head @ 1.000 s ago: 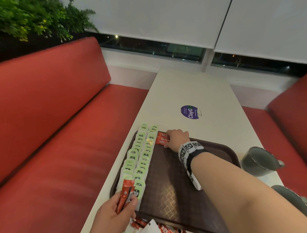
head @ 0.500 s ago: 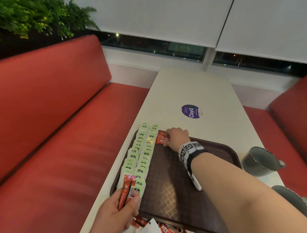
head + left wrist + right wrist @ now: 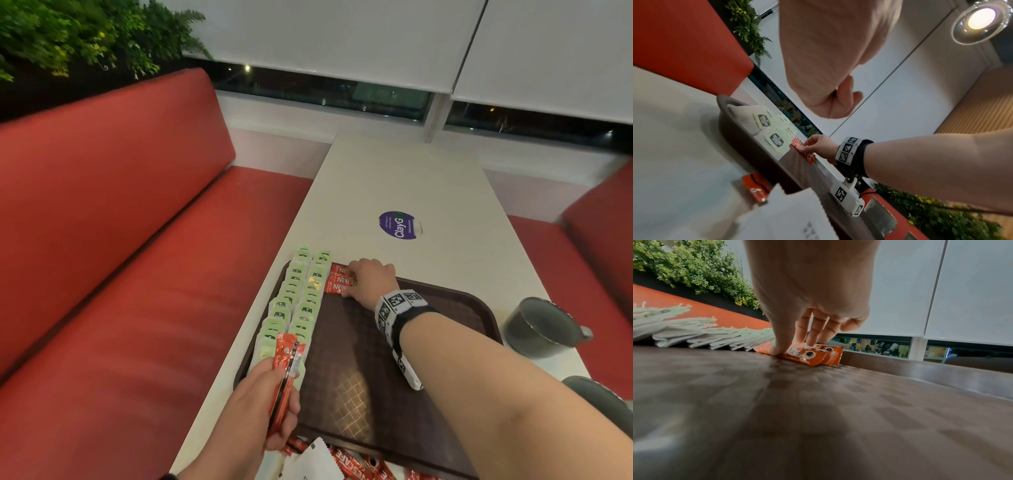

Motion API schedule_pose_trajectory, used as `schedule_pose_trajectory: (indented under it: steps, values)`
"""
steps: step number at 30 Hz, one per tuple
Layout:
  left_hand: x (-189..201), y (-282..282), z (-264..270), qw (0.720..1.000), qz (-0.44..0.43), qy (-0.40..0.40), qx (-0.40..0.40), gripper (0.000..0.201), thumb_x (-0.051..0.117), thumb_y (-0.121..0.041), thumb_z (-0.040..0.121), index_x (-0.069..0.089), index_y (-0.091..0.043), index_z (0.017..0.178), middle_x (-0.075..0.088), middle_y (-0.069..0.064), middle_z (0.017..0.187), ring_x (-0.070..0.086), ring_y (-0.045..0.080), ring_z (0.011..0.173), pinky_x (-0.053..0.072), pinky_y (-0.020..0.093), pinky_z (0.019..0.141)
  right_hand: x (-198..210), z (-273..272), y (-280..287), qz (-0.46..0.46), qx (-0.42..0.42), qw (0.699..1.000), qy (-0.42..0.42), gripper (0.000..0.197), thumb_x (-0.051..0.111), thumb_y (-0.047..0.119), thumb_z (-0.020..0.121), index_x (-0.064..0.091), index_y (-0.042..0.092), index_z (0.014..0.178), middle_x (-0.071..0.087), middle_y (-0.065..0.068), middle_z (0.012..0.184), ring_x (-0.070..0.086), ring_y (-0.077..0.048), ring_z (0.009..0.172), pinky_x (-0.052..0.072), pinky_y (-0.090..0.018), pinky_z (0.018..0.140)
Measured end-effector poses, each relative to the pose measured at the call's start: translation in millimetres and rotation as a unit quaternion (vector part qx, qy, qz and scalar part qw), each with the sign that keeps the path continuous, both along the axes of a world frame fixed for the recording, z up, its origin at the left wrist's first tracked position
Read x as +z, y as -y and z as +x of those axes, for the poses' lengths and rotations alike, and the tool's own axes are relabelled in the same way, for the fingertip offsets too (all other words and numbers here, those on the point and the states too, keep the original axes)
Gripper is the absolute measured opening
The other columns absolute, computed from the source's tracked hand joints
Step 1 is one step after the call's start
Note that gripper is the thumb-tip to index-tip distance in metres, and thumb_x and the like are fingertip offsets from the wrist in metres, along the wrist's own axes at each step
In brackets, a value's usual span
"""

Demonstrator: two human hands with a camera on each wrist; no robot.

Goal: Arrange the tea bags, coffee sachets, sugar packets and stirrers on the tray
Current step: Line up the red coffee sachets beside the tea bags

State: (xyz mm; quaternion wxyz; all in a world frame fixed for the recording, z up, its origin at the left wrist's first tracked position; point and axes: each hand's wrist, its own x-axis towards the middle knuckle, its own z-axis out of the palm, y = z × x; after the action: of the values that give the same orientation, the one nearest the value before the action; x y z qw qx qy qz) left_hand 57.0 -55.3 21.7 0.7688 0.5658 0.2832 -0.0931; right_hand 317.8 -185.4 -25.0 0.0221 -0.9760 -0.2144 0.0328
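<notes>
A brown tray (image 3: 359, 346) lies on the white table. Two rows of green tea bags (image 3: 303, 298) run along its left side. Next to their far end lie red coffee sachets (image 3: 339, 281). My right hand (image 3: 371, 281) is on them, thumb at the near edge and fingers on top, pinching them against the tray floor (image 3: 818, 402); the right wrist view shows the coffee sachets (image 3: 812, 356) under the right hand (image 3: 797, 340). My left hand (image 3: 263, 404) grips a bundle of red sachets (image 3: 287, 363) above the tray's near left corner.
Two grey mugs (image 3: 544, 325) (image 3: 603, 394) stand right of the tray. More red sachets (image 3: 356, 464) and a white paper packet (image 3: 315, 459) lie at the table's near edge. A purple sticker (image 3: 399, 225) marks the table beyond. Red benches (image 3: 120, 274) flank both sides.
My left hand has moved forward and a little right with its bundle of sachets. The right hand has stayed on the sachets at the tray's far side.
</notes>
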Motion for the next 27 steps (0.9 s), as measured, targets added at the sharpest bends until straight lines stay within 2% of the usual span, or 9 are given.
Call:
schedule_pose_trajectory:
  steps: [3,5,8,10,12,14,17,22,27]
  values:
    - [3.6,4.6,3.8,1.0,-0.008,0.01,0.006,0.022,0.042,-0.024,0.101,0.057,-0.009,0.104,0.056,0.014,0.069,0.046,0.017,0.047,0.03,0.021,0.039,6.6,-8.2,4.1,0.055,-0.014,0.998,-0.012,0.032,0.057,0.047,0.09,0.06,0.022,0.111,0.062,-0.001,0.111,0.054,-0.023,0.107,0.034,-0.041,0.093]
    - [5.9,4.9,5.6,1.0,-0.007,0.021,0.004,0.018,0.044,-0.024,0.099,0.058,-0.015,0.106,0.058,0.013,0.07,0.047,0.016,0.05,0.032,0.023,0.039,21.4,-22.4,5.7,0.149,-0.027,0.988,-0.027,0.026,0.051,0.042,0.095,0.062,0.02,0.103,0.064,0.0,0.103,0.056,-0.022,0.101,0.036,-0.039,0.09]
    - [8.6,5.6,3.8,0.998,0.028,0.046,-0.013,0.015,0.048,-0.024,0.097,0.057,-0.024,0.109,0.06,0.008,0.072,0.049,0.014,0.055,0.034,0.021,0.042,61.4,-73.5,8.4,0.315,0.003,0.944,-0.097,0.023,0.05,0.035,0.097,0.062,0.019,0.085,0.064,0.002,0.082,0.057,-0.013,0.077,0.041,-0.029,0.071]
    - [7.9,7.7,2.2,0.993,0.101,0.061,-0.029,0.017,0.053,-0.024,0.095,0.055,-0.033,0.11,0.064,0.0,0.076,0.053,0.011,0.063,0.044,0.022,0.053,85.8,-117.6,14.6,0.368,0.039,0.91,-0.188,0.024,0.053,0.037,0.095,0.06,0.023,0.077,0.065,0.003,0.073,0.056,-0.007,0.063,0.042,-0.023,0.064]
    - [8.2,11.1,-0.1,0.975,0.195,0.087,-0.062,0.022,0.056,-0.025,0.093,0.053,-0.041,0.109,0.064,-0.012,0.087,0.057,0.005,0.079,0.049,0.026,0.074,97.5,-154.2,23.3,0.366,0.041,0.881,-0.297,0.019,0.06,0.038,0.091,0.064,0.021,0.083,0.068,0.002,0.072,0.059,-0.008,0.06,0.047,-0.021,0.06]
    - [14.4,15.7,-4.0,0.948,0.279,0.108,-0.113,0.02,0.059,-0.029,0.091,0.05,-0.044,0.102,0.062,-0.017,0.098,0.057,0.002,0.094,0.049,0.028,0.086,97.1,-174.4,34.2,0.382,0.022,0.853,-0.354,0.009,0.068,0.023,0.088,0.066,0.014,0.086,0.066,0.002,0.067,0.059,-0.008,0.056,0.047,-0.022,0.055]
    - [26.7,20.9,-9.8,0.933,0.301,0.121,-0.158,0.023,0.066,-0.033,0.085,0.048,-0.038,0.099,0.062,-0.014,0.095,0.058,-0.001,0.09,0.047,0.02,0.078,98.6,-187.6,52.5,0.439,0.009,0.834,-0.335,0.012,0.067,0.001,0.085,0.065,0.012,0.079,0.062,0.003,0.06,0.057,-0.007,0.054,0.047,-0.022,0.056]
    - [37.5,26.1,-20.1,0.948,0.25,0.133,-0.145,0.01,0.064,-0.024,0.087,0.056,-0.025,0.091,0.057,-0.008,0.082,0.053,0.007,0.079,0.044,0.024,0.076,103.3,-208.2,78.8,0.475,0.022,0.845,-0.246,0.017,0.066,-0.001,0.084,0.065,0.014,0.077,0.063,0.003,0.065,0.059,-0.006,0.062,0.047,-0.019,0.064]
    - [45.1,32.3,-26.5,0.933,0.29,0.138,-0.164,0.01,0.065,-0.024,0.087,0.056,-0.024,0.093,0.061,-0.008,0.089,0.058,0.006,0.087,0.043,0.017,0.069,98.6,-224.2,90.5,0.519,-0.008,0.817,-0.252,0.029,0.064,0.002,0.087,0.057,0.02,0.108,0.062,-0.003,0.071,0.062,-0.016,0.068,0.049,-0.023,0.069]
